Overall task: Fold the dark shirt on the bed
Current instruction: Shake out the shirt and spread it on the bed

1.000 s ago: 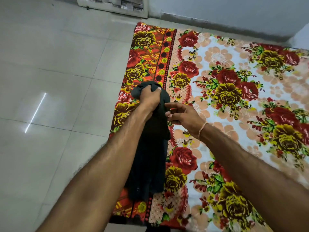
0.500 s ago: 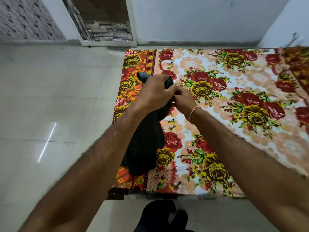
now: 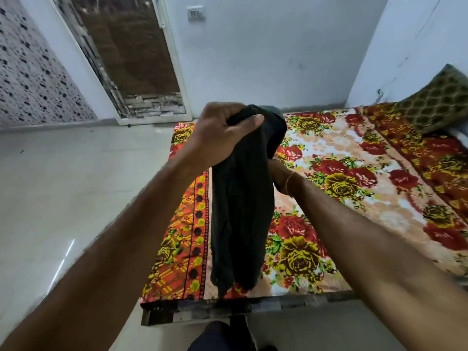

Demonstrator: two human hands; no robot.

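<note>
The left hand (image 3: 222, 133) clenches the top of the dark shirt (image 3: 240, 211), which hangs lengthwise above the bed (image 3: 354, 173); the right hand (image 3: 277, 171) is behind it (grip hidden).

Both forearms bare to the elbows, no sleeves in view. Left hand (image 3: 222, 133): no rings or watch seen, thumbnail short and plain. Right hand (image 3: 277, 173) mostly hidden behind dark cloth; only wrist and a bit of the palm edge show. Thin thread-like band (image 3: 288, 182), pale/gold-ish, round the right wrist, single strand, w/ no charm or clasp visible. Fine hair on both forearms. Bottom centre of view: dark trousers (image 3: 217, 336), navy or black, can't tell which; next to them a dark shape, maybe a foot, too blurred to say.
</note>
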